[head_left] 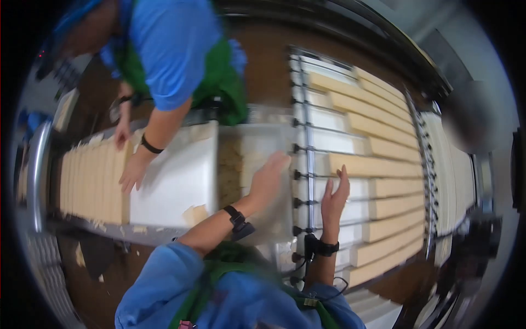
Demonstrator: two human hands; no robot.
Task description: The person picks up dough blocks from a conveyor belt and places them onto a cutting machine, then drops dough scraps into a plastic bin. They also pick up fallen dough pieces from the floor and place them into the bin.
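My left hand [268,178], blurred by motion, reaches over a grey bin [268,131] with fingers stretched out and nothing visible in them. Pale crumbs and scraps [229,164] lie in the bin. My right hand [335,200] is open, thumb and fingers apart, with its fingertips at the near end of a long pale-yellow slab [378,165]. That slab lies among several similar ones on a rack with dark dividing rods [323,149]. Their ends are staggered, and white surface shows between the rods beside my right hand.
Across from me, a person in a blue shirt and green apron [227,88] has both hands at a row of upright pale slabs [93,178]. A white board [175,181] adjoins that row, with broken scraps [195,214] on its near corner. A metal rail [41,175] stands far left.
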